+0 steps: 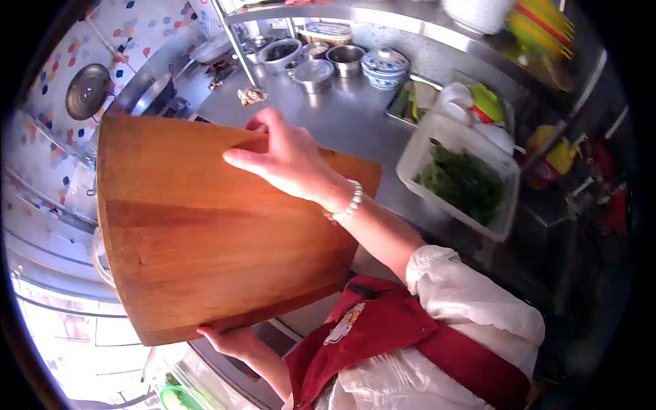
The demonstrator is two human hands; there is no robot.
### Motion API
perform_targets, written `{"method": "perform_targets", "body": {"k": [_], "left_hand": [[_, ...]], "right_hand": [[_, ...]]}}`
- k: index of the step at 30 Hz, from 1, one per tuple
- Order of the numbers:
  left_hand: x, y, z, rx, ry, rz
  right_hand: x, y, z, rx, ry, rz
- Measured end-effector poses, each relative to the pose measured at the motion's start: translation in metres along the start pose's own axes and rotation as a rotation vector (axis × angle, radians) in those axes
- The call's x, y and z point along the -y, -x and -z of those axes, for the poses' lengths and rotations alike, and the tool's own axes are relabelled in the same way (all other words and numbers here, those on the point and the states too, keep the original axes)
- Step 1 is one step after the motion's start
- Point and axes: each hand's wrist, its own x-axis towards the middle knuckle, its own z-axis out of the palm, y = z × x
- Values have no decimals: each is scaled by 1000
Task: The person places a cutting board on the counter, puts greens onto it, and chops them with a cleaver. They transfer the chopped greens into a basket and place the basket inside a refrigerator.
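While the wooden board runs lengthwise across the view, the right hand pinches its upper edge, the left hand gripping the nearer lower edge.

Your board is wood, grained and smooth with a soft sheen. Your table is glossy metal, bearing a glazed, glossy lidded pot towards its far edge. Your apron is matt cloth; your sleeve, wrinkled cloth.

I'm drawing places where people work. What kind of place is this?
Probably a kitchen, maybe a restaurant's: there's a steel counter, a plastic tub full of leafy greens, and a big wooden board.
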Motion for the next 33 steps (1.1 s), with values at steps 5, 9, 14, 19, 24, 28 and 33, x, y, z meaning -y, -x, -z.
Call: {"method": "perform_targets", "body": {"k": [5,9,14,19,24,28,33], "left_hand": [[64,-98,-63,67,37,158],[123,-147,-125,-62,2,326],[219,-203,-131,40,86,583],[294,-260,-146,14,47,821],[348,-331,-166,27,75,1060],[376,-393,-182,28,-42,1087],[415,-431,-190,46,-97,1204]], "right_hand": [[-72,-149,-62,118,168,-60],[-184,-233,-99,277,202,-307],[-339,-256,-114,229,309,-590],[-404,-277,-88,216,526,-729],[-456,-282,-69,357,805,-611],[-465,-259,-111,118,968,-641],[-379,-228,-138,297,906,-998]]}}
